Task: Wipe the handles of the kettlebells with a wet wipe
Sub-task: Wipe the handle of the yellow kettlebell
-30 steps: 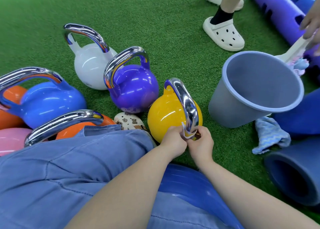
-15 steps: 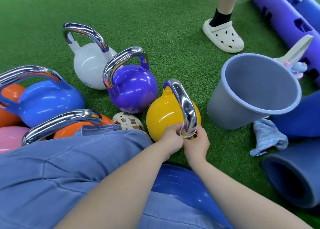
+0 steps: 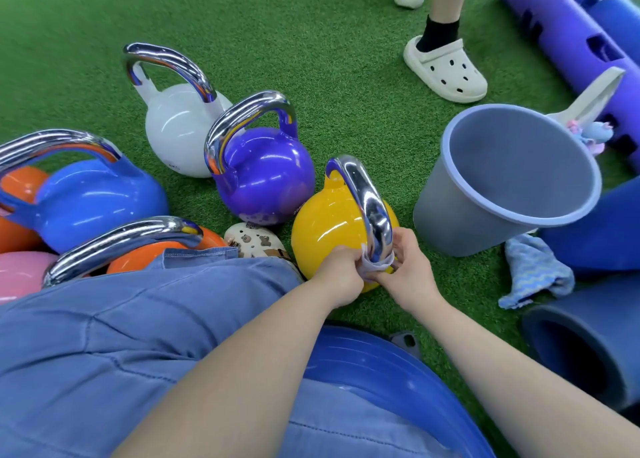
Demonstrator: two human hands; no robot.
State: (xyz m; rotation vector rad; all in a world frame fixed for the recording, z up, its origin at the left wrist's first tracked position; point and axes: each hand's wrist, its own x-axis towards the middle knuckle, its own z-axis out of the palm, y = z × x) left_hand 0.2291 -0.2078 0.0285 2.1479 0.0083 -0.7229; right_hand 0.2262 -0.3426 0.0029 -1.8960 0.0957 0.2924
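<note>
A yellow kettlebell [image 3: 325,227] with a chrome handle [image 3: 363,198] stands on the green turf in front of me. A white wet wipe [image 3: 375,265] is wrapped round the near base of that handle. My left hand [image 3: 341,272] pinches the wipe from the left, and my right hand [image 3: 408,267] pinches it from the right. Purple [image 3: 266,173], white [image 3: 176,125], blue [image 3: 90,201] and orange [image 3: 145,253] kettlebells with chrome handles stand to the left. A pink one [image 3: 20,274] shows at the left edge.
A grey bucket [image 3: 485,222] lies tilted to the right, with a blue cloth [image 3: 533,274] below it. Blue and purple foam rollers [image 3: 568,32] lie at the right. Another person's foot in a cream clog [image 3: 446,73] stands beyond. My denim-clad knee [image 3: 121,336] fills the lower left.
Both hands have stayed at the base of the yellow kettlebell's handle and shifted slightly along it with the wipe. The other person's feet have stepped further away and a hand near the bucket has gone.
</note>
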